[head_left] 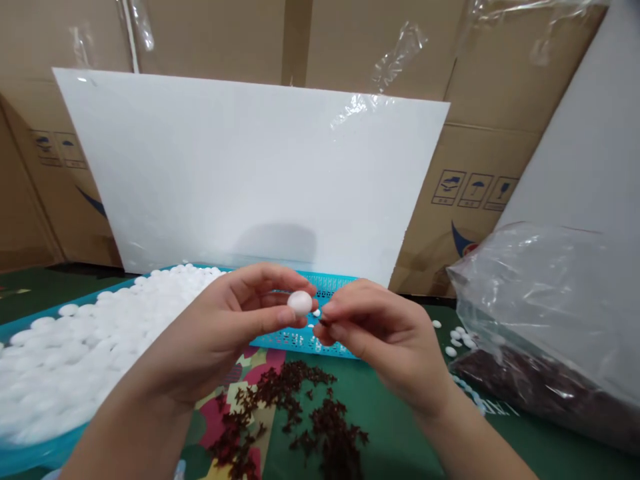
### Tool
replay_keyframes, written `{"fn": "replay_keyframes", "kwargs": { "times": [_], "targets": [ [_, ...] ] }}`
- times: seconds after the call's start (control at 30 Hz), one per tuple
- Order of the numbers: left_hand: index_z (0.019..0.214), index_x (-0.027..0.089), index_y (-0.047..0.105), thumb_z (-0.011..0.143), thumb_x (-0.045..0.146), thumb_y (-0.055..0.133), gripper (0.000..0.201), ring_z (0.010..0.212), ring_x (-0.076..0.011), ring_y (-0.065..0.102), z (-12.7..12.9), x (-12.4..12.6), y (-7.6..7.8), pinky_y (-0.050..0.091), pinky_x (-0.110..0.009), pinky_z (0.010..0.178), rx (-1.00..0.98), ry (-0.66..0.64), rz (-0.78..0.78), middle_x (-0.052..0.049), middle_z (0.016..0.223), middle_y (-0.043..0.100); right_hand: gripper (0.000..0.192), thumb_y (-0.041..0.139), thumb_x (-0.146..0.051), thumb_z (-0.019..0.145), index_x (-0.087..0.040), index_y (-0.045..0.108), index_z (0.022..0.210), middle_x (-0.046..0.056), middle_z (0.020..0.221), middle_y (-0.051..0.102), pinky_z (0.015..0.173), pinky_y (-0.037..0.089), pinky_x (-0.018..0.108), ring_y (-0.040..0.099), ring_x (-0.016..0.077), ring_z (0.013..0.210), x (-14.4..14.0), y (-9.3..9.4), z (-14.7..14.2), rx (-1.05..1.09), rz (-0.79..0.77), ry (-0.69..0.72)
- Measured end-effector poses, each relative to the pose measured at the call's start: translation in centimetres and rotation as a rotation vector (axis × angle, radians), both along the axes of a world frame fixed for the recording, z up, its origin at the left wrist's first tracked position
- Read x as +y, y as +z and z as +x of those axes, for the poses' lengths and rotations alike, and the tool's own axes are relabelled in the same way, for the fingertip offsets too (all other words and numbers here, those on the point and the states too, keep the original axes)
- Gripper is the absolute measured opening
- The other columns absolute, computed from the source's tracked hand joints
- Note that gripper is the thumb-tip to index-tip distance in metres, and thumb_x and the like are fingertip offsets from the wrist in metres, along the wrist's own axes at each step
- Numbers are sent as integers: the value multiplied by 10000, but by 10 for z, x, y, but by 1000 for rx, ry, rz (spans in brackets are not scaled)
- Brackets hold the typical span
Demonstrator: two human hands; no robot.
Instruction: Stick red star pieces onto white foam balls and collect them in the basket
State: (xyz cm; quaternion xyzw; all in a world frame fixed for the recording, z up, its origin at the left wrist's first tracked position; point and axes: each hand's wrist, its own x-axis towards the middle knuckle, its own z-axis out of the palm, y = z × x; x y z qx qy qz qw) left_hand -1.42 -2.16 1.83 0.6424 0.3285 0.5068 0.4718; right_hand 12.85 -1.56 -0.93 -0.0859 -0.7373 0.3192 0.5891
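Note:
My left hand (250, 307) pinches a smooth white ball (299, 304) between thumb and fingers. Close beside it, my right hand (380, 327) is closed on a small dark brown piece (323, 321), mostly hidden by the fingertips. The two hands face each other with a narrow gap between them. Below them lie loose heaps of small dark red-brown star-shaped pieces (335, 433) on the green surface. Behind the hands is a blue perforated basket (290, 343) with a few white bits showing in it.
A blue tray (55, 437) at left is heaped with white balls (75, 360). A clear plastic bag (540, 287) holding dark brown pieces lies at right, near several loose white balls (463, 337). A white board (260, 167) leans against cardboard boxes (370, 40) at the back.

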Motion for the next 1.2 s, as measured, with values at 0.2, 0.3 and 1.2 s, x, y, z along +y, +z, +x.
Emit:
{"fn": "replay_keyframes", "kwargs": {
  "times": [0.2, 0.3, 1.2],
  "targets": [
    [619, 252, 551, 620, 102, 488, 164, 589, -66, 550, 2, 0, -3, 450, -129, 527, -19, -117, -15, 84, 630, 595, 253, 451, -31, 626, -251, 542, 712, -34, 678, 495, 543, 452, 195, 505, 60, 591, -2, 0, -6, 56, -12, 19],
    [644, 247, 550, 635, 103, 468, 165, 591, -66, 548, 3, 1, -2, 443, -122, 518, -24, -123, -41, 74, 628, 596, 241, 450, -21, 612, -235, 534, 683, -41, 675, 480, 560, 446, 173, 507, 47, 603, -2, 1, -5, 76, -20, 37],
    [599, 241, 589, 625, 131, 495, 147, 546, -36, 525, -6, -15, -7, 404, -71, 488, 129, -39, 14, 76, 563, 599, 154, 455, -45, 580, -196, 452, 609, -53, 596, 482, 482, 433, 137, 507, 31, 510, -5, -1, -13, 63, -192, 187]
  ]
}}
